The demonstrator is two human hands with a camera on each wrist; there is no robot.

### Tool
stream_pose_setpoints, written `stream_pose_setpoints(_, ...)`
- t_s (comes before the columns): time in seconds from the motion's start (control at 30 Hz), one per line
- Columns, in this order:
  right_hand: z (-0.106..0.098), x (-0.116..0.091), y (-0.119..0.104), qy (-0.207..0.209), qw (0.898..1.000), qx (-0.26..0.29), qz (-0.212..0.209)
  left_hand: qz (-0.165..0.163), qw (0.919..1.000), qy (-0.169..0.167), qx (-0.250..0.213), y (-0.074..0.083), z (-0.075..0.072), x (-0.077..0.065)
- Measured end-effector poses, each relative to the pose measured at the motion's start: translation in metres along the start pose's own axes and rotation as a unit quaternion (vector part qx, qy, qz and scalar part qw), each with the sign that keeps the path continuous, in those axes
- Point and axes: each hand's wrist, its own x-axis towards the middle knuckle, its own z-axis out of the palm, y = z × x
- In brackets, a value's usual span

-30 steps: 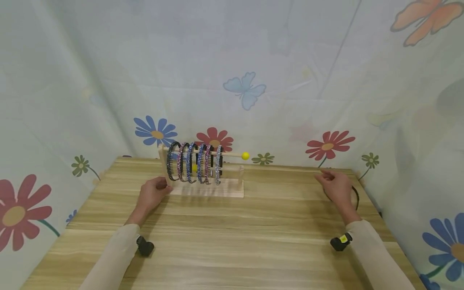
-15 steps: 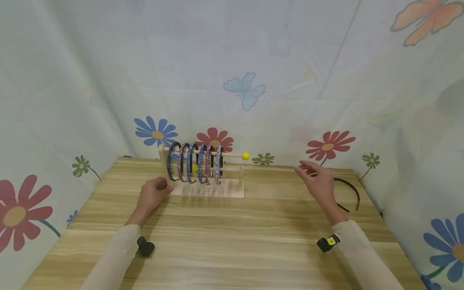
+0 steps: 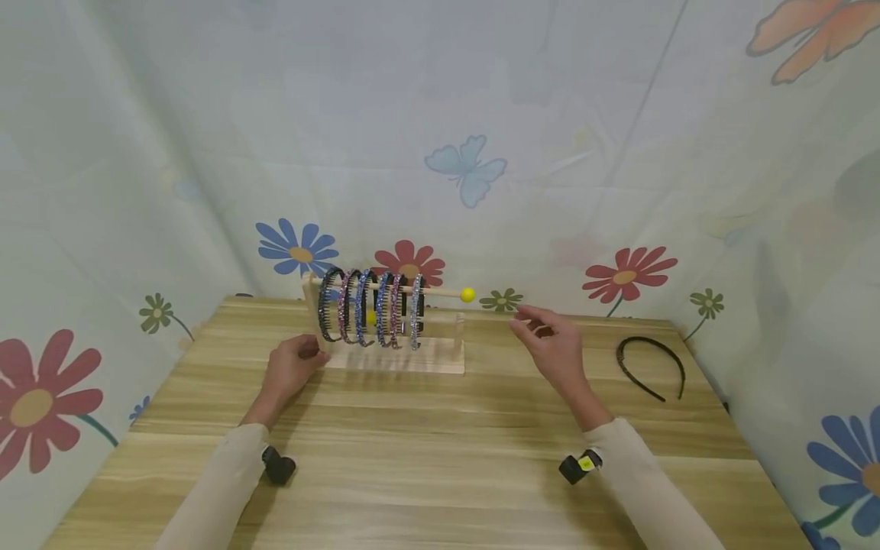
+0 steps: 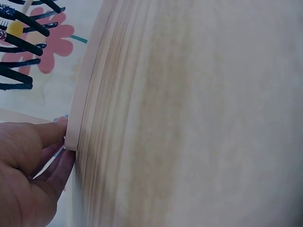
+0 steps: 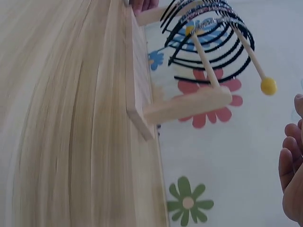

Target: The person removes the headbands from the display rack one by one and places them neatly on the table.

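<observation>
A wooden headband stand (image 3: 440, 359) sits at the back of the table, left of centre. Several glittery toothed headbands hang on its upper rod, among them a silver one (image 3: 416, 313) nearest the yellow ball tip (image 3: 467, 295). My left hand (image 3: 290, 368) grips the left end of the stand's base; in the left wrist view, the thumb and fingers (image 4: 59, 168) close on the base's corner. My right hand (image 3: 553, 351) is in the air right of the ball tip, fingers loosely bent, holding nothing. A black headband (image 3: 621, 357) lies on the table at the right.
The wood-grain table (image 3: 412, 473) ends at the back against a hanging cloth (image 3: 536, 221) printed with flowers and butterflies. A second, lower rod with a yellow ball (image 5: 189, 30) is partly hidden behind the headbands.
My right hand has moved left from above the black headband toward the stand, leaving that headband uncovered on the table. The left hand has stayed at the stand's base.
</observation>
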Motion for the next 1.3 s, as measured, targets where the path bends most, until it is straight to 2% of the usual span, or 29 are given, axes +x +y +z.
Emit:
stream_pose_setpoints(0.17, 0.017, -0.003, -0.031, -0.015, 0.999, 0.033, -0.003, 0.001, 1.0, -0.001, -0.001, 0.0, -0.001, 0.0)
stream_pose_setpoints(0.3, 0.03, -0.005, -0.04, -0.03, 0.999, 0.042, -0.001, 0.002, 1.0, 0.002, -0.002, -0.001, -0.001, 0.0)
stream_pose_setpoints(0.53, 0.059, -0.007, -0.011, -0.051, 0.997, 0.049, -0.012, 0.001, 1.0, 0.001, 0.003, -0.001, -0.001, 0.0)
stream_pose_setpoints(0.83, 0.083, -0.011, -0.015, -0.09, 0.995, 0.052, -0.002, 0.001, 1.0, 0.002, 0.0, 0.0, -0.001, 0.0)
stream_pose_setpoints(1.13, 0.104, -0.016, -0.016, -0.111, 0.991, 0.076, 0.016, 0.008, 0.9999, 0.01, 0.002, 0.0, 0.0, 0.0)
stream_pose_setpoints(1.3, 0.112, -0.018, -0.018, -0.124, 0.99, 0.072, 0.018, 0.009, 0.9999, 0.01, 0.0, 0.0, 0.0, 0.0)
